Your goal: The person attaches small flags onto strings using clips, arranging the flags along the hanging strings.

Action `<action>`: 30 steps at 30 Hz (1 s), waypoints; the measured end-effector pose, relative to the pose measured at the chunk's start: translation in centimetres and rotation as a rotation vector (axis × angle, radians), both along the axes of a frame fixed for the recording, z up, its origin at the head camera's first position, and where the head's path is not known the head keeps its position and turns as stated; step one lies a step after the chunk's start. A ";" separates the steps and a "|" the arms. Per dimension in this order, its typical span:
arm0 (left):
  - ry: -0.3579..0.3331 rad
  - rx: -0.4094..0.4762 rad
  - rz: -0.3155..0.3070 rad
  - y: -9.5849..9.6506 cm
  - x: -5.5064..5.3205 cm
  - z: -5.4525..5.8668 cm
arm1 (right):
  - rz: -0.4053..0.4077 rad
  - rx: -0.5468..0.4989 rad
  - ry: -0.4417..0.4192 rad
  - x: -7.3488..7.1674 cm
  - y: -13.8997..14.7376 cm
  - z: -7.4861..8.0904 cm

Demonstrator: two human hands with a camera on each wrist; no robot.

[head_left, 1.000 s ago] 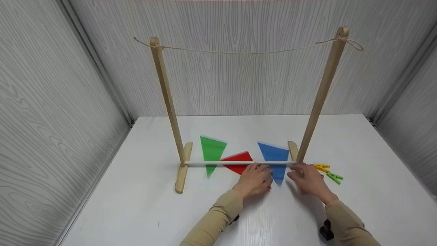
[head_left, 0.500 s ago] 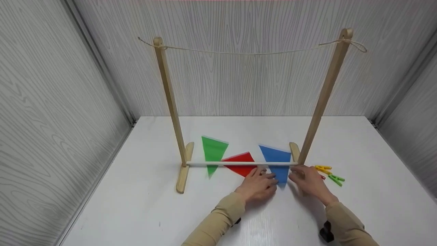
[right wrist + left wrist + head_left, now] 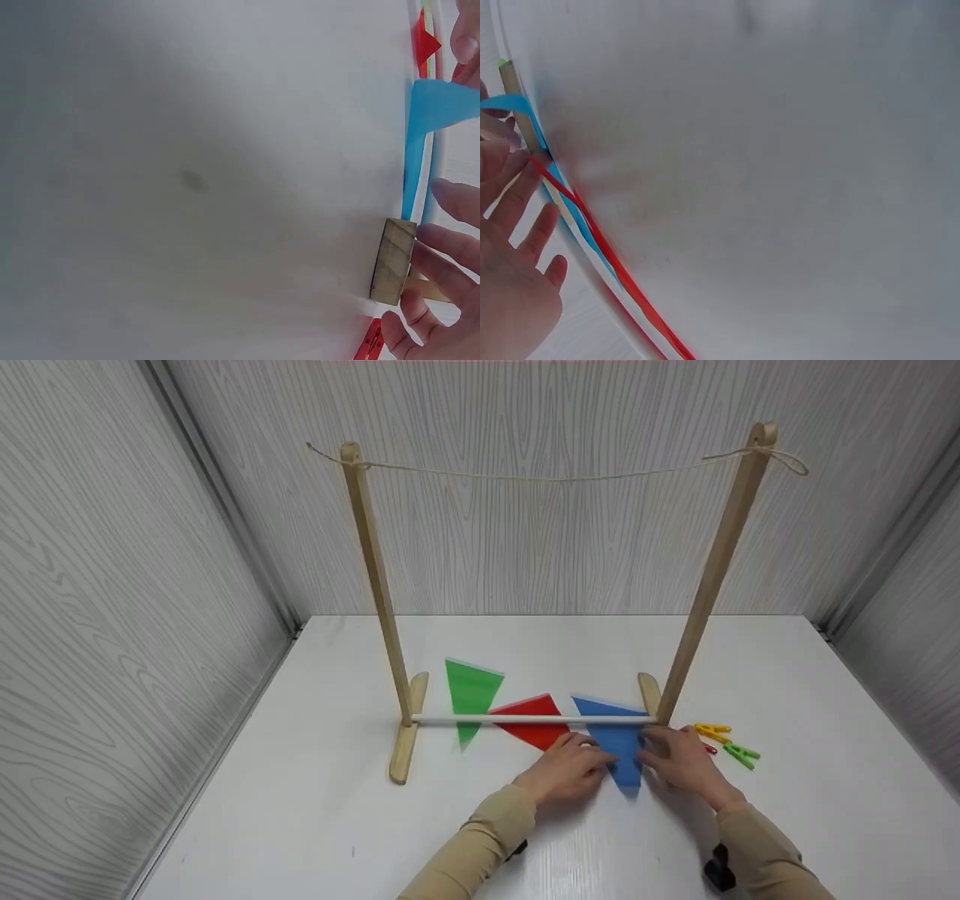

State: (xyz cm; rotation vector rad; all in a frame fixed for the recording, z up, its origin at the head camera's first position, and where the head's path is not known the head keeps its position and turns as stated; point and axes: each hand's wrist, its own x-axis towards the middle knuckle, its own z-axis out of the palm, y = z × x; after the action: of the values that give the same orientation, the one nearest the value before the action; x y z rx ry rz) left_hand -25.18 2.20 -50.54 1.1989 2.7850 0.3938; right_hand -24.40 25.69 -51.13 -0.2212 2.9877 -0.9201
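Blue pennant (image 3: 616, 739) is flat-ish on the table (image 3: 247, 825) between your two hands, running under the white rod (image 3: 435, 718), and your wrist cams show its narrow end bent up. Going left to right: you've got the left post (image 3: 375, 577) upright, string (image 3: 547, 478) sagging over to the other one, then the green pennant (image 3: 474, 688) under the rod. Next is the red pennant (image 3: 529, 733), its near end covered by your left hand (image 3: 566, 771). Those fingertips are on the blue one's left edge; can't tell if they're pinching or just touching. Your right hand (image 3: 686, 766) sits by its right edge, fingers loosely spread, next to the right post (image 3: 709, 585). Past that: yellow clip (image 3: 709, 730), red clip (image 3: 710, 749) mostly hidden, green clip (image 3: 741, 755).
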 end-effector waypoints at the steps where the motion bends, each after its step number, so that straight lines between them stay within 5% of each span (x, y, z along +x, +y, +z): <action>1: 0.004 0.009 0.002 0.0 -0.1 0.0 | 0.003 0.009 0.001 0.0 0.0 0.0; 10: 0.017 -0.055 0.121 -0.4 -0.3 -0.2 | -0.007 0.066 -0.093 0.2 -0.2 0.0; 25: -0.067 -0.103 0.185 -0.1 -0.1 -0.3 | 0.053 0.062 -0.032 0.3 0.4 0.0; 30: -0.063 -0.097 0.175 0.0 -0.1 -0.2 | 0.117 0.070 0.061 0.4 0.6 0.0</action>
State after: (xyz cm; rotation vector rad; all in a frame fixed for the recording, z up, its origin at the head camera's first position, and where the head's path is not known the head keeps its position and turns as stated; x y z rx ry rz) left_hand -25.24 2.16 -50.72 0.9102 2.8273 0.2986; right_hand -24.01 26.31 -51.16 -0.4256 3.0171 -0.8100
